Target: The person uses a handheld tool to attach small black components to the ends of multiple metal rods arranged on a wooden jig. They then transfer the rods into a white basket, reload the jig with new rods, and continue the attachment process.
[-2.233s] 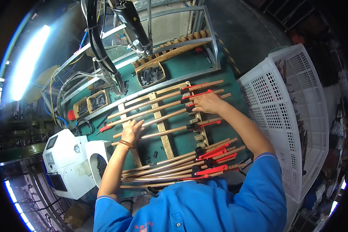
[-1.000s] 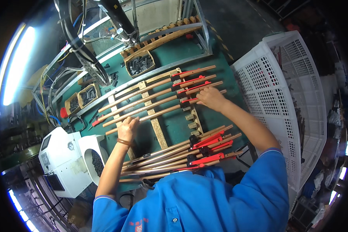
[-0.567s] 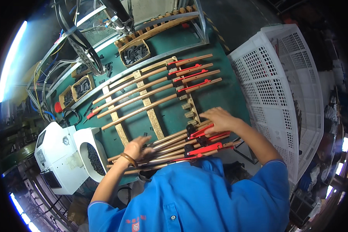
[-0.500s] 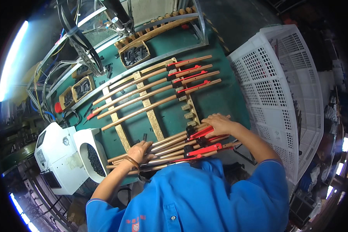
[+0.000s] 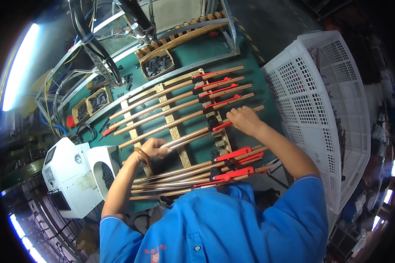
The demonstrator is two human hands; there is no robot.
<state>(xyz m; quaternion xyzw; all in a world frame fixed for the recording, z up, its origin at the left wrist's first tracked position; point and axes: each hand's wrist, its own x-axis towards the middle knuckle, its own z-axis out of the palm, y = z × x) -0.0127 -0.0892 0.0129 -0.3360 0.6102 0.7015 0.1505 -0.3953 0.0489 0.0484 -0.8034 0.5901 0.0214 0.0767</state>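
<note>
Head view | copper-coloured tube (image 5: 188, 136) spans the hands, over a wooden rack (image 5: 183, 158) | left hand (image 5: 152, 148) wrapped around its left part, right hand (image 5: 243, 119) gripping near its right end | ends best lowered together, parallel with racked tubes (image 5: 149, 134) beyond the hands

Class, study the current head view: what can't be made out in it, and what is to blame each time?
All in the head view:
The stretch of copper-coloured tubing inside the left hand: covered by that hand.
The tubing beneath the right hand: covered by that hand.
The contents of the white perforated crate: mostly hidden by its near wall.
The top of the black cylinder: cut off by the upper edge.
The number of small black parts: too small, overlapping.
</note>
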